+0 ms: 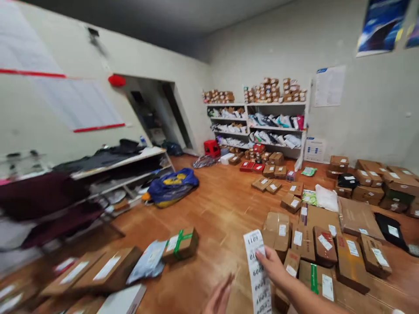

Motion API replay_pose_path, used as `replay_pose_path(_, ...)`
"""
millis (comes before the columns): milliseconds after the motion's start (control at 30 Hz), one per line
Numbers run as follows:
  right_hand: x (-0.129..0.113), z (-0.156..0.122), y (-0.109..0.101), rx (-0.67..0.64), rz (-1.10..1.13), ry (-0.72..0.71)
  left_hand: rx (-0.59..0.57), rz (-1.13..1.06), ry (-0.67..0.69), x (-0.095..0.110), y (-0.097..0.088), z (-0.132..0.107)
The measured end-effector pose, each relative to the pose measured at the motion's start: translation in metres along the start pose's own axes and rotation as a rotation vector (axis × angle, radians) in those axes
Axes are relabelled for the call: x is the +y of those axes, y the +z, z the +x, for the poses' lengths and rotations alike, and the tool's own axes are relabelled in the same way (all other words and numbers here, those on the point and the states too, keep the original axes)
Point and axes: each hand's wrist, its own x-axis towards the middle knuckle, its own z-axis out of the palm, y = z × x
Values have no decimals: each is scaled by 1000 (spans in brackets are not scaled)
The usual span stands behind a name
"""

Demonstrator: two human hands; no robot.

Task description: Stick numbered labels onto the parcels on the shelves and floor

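Right hand (270, 264): thumb and fingers pinched on 1 paper label strip (258, 272), gripping its right edge below the top end. Strip held above the wooden floor (212, 209), lower end cut off by the bottom of the view; at least 5 printed numbers on it, upside down, the top one 6011.

Left hand (220, 298): fingers straight and close together, released, apart from the strip; nothing seen in them. Lower part out of view.

Counts, floor:
- Green-taped boxes, 2: one left of the hands (181, 246), one right of the strip (307, 277).
- Pale blue parcel (149, 261), 1, beside the left green-taped box.
- Blue bag (183, 181), 1, near the right end of the desk (153, 152).
- Red stool (212, 148), 1, at the far edge, beside the left end of the shelving (275, 104).

Shelving: 2 bays; small boxes along the top board, too small to count.
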Motion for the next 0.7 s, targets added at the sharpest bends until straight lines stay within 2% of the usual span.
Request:
replay_pose_path(67, 3, 47, 35, -69, -21, 3, 117, -91, -52, 16, -11, 49)
replay_pose_path(133, 8, 93, 59, -89, -27, -10, 152, -196, -94, 35, -18, 108)
replay_pose_path(200, 11, 136, 76, -59, -22, -24, 112, -253, -145, 51, -22, 169)
replay_pose_path(333, 4, 217, 93, 125, 26, -58, -56, -270, -227, 68, -22, 276)
replay_pose_path(433, -10, 278, 87, 217, 58, -24, -254, -199, -230, 79, -12, 354)
replay_pose_path(500, -15, 321, 72, 283, 102, -11, -425, -122, -220, 86, 1, 406)
replay_pose_path(533, -16, 343, 64, 343, 137, -18, -469, -83, -197, 87, 8, 430)
replay_pose_path(600, -13, 392, 46, 523, 216, -57, -431, 10, -102, 79, 21, 472)
replay_pose_path(667, -9, 443, 32, 750, 288, -94, -364, 86, -42, 58, 32, 503)
replay_pose_path(700, -8, 469, 28, 845, 317, -99, -466, 91, -113, 43, 36, 516)
